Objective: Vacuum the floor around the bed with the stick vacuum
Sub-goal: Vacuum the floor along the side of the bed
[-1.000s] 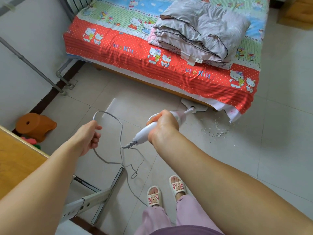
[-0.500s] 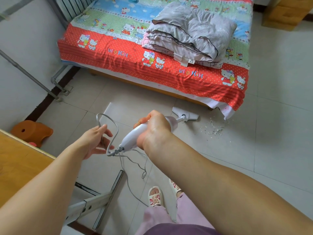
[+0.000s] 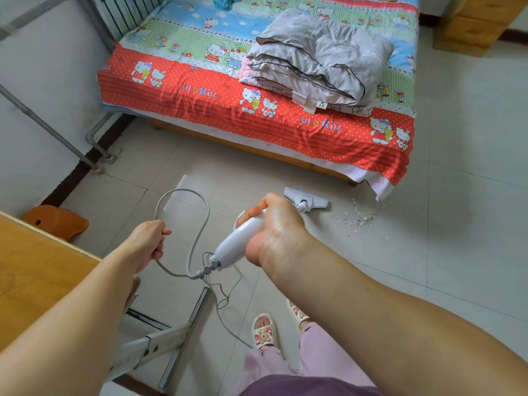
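1. Holding the cord [image 3: 183, 221] up and away, the left hand [image 3: 148, 241] has its fingers curled around the grey loop, which arcs above that grip and drops back down to the plug end of the handle.
2. Over to the right hand [image 3: 274, 227]: fingers clamped around the white handle of the stick vacuum [image 3: 243, 238], with the wand running forward from under the knuckles.
3. Ahead of that grip and slightly right, the floor head [image 3: 307, 199] sits flat on the tile, just short of the bed [image 3: 257, 121] edge.
4. Further right of the head, near the bed's corner, lies the debris [image 3: 360, 215], not touching the nozzle.
5. Good technique, I'd say: swing the head right in a slow, flat pass through the crumbs, keeping it low.
6. Keep the left grip lifting that cord, since loose loops trail beside the slippers [image 3: 264, 332] behind both hands.
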The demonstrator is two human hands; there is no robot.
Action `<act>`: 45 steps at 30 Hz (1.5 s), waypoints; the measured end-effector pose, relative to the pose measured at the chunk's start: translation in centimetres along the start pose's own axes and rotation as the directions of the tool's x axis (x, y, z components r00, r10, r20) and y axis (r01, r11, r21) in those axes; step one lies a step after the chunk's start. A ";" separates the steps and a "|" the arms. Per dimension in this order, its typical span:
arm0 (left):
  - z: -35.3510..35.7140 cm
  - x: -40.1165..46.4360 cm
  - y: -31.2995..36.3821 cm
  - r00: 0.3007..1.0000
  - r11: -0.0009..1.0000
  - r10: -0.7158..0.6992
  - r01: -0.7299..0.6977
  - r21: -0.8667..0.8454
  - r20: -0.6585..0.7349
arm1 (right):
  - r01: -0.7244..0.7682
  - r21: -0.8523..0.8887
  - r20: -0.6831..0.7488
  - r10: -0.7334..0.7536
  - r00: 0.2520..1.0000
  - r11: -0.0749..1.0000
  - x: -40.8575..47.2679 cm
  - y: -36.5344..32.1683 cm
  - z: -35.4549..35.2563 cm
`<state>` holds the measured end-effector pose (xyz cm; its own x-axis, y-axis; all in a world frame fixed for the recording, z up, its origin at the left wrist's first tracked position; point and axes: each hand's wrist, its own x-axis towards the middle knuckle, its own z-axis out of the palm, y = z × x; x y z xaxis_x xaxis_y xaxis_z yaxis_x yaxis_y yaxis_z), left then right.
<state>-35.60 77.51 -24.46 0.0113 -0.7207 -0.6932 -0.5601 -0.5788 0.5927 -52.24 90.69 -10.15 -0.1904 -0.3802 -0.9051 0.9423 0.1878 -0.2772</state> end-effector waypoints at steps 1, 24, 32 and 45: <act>-0.1 0.1 -0.1 1.000 1.000 -0.001 0.001 0.008 0.003 | 0.005 0.004 0.003 -0.005 1.000 1.000 -0.2 0.0 -0.3; 0.6 -0.8 0.7 0.983 0.970 0.044 -0.084 0.229 0.176 | -0.088 0.069 0.065 0.083 0.994 0.994 -3.2 4.5 -2.0; 0.7 -0.3 0.4 0.990 0.948 0.031 -0.074 0.311 0.141 | -0.050 -0.014 0.025 0.050 0.998 0.999 -1.8 3.0 -1.0; 2.0 1.0 1.2 0.988 0.932 0.100 -0.135 0.337 0.121 | 0.012 -0.012 -0.080 -0.013 0.997 1.000 2.5 0.1 -0.5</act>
<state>-37.88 76.88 -25.28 -0.1452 -0.7230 -0.6754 -0.8023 -0.3134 0.5080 -52.72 90.20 -12.58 -0.2237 -0.3090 -0.9244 0.9367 0.1940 -0.2915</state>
